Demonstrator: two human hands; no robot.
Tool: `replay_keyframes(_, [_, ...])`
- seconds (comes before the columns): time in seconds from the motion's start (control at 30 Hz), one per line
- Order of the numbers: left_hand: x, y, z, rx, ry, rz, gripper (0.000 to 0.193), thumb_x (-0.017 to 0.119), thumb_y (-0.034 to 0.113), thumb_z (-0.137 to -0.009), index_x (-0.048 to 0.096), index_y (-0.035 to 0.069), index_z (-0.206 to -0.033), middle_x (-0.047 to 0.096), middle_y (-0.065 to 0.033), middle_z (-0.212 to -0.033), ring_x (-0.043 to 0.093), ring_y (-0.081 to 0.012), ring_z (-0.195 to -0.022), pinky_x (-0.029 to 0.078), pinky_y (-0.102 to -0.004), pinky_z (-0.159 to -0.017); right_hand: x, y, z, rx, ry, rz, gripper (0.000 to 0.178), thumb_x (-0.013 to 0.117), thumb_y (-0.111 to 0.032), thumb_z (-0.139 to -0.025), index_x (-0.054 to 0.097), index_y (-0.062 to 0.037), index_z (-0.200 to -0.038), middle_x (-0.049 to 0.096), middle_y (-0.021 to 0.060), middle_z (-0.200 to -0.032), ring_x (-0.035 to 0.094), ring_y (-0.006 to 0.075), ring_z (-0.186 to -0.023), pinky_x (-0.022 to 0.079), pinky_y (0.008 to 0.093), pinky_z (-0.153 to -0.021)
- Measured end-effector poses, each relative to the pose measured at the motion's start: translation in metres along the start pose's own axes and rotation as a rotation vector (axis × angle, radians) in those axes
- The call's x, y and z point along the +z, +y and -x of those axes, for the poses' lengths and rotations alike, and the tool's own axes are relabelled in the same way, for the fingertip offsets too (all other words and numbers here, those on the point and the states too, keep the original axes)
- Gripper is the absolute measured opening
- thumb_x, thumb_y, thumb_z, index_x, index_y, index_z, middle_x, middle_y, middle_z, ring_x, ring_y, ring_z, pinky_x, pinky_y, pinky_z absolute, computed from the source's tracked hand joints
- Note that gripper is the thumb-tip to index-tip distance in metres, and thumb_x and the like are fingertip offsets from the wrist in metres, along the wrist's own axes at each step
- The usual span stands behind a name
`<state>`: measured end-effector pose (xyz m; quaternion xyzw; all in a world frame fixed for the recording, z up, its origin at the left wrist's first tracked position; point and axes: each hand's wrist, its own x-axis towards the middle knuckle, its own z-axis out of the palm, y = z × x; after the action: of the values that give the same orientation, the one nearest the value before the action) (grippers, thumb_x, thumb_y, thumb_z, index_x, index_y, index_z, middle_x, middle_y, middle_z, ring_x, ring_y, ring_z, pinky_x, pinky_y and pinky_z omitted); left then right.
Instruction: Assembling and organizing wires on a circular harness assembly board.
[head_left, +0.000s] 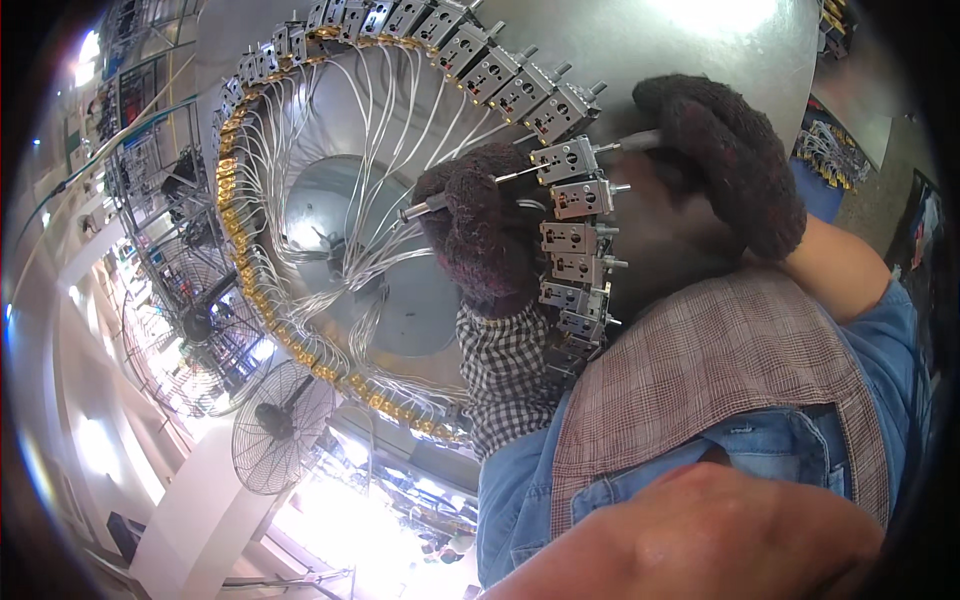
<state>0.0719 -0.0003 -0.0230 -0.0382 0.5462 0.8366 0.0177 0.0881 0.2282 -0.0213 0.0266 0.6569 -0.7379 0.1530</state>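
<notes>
My left hand (478, 235), in a dark knitted glove, is closed around a slim metal screwdriver-like tool (425, 207). Its thin tip reaches the inner face of a small metal switch box (563, 160) with a shaft. On the opposite side, my right hand (735, 150), gloved the same way, is closed on a grey rod-shaped tool (640, 141) that meets the shaft of that box. Similar metal boxes (490, 72) stand in a curved row along a ring. Thin white wire-like leads (375, 110) run from the ring toward its middle.
Brass-coloured fittings (228, 185) line the ring's left side. Below the leads lies a round metal plate (410, 330). A grey metal table (590, 40) stretches behind the boxes. Standing fans (283, 412) are at the left. More wired parts (830, 155) sit on a blue surface at right.
</notes>
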Motion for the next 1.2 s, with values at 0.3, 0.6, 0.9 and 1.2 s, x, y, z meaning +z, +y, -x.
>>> replay_keyframes(0.3, [0.005, 0.005, -0.002, -0.057, 0.019, -0.012, 0.02, 0.057, 0.018, -0.086, 0.05, 0.001, -0.096, 0.062, -0.0146, -0.087, 0.063, -0.0235, -0.077, 0.055, -0.0355, -0.069, 0.01, 0.0, -0.003, 0.173, 0.12, -0.249, 0.042, 0.057, -0.01, -0.08, 0.05, 0.002, -0.12, 0.058, 0.0133, -0.09, 0.058, 0.0181, -0.068, 0.049, 0.0288, -0.063])
replay_keyframes(0.6, [0.002, 0.003, -0.002, -0.07, 0.025, -0.023, 0.024, 0.062, 0.019, -0.083, 0.051, 0.002, -0.096, 0.063, -0.0149, -0.088, 0.064, -0.023, -0.076, 0.056, -0.0354, -0.067, 0.004, 0.0, -0.004, 0.178, 0.051, -0.103, 0.051, 0.059, 0.003, -0.069, 0.049, 0.0034, -0.119, 0.057, 0.0143, -0.086, 0.058, 0.0179, -0.065, 0.048, 0.0277, -0.054])
replay_keyframes(0.9, [0.004, 0.005, -0.001, -0.074, 0.045, -0.051, 0.025, 0.061, 0.023, -0.085, 0.051, 0.003, -0.096, 0.063, -0.0144, -0.088, 0.064, -0.0236, -0.078, 0.056, -0.036, -0.067, 0.003, 0.006, 0.001, 0.153, 0.044, -0.101, 0.048, 0.058, 0.003, -0.073, 0.049, 0.0036, -0.12, 0.058, 0.0127, -0.091, 0.058, 0.0144, -0.064, 0.045, 0.0236, -0.048])
replay_keyframes(1.2, [0.0, 0.001, -0.002, -0.009, -0.025, -0.027, 0.026, 0.057, 0.024, -0.087, 0.049, 0.002, -0.098, 0.062, -0.0159, -0.09, 0.064, -0.0255, -0.08, 0.057, -0.0379, -0.069, 0.011, 0.007, -0.001, 0.051, 0.104, -0.362, 0.041, 0.056, -0.016, -0.085, 0.05, -0.0022, -0.123, 0.059, 0.0135, -0.101, 0.06, 0.0158, -0.079, 0.05, 0.0272, -0.063])
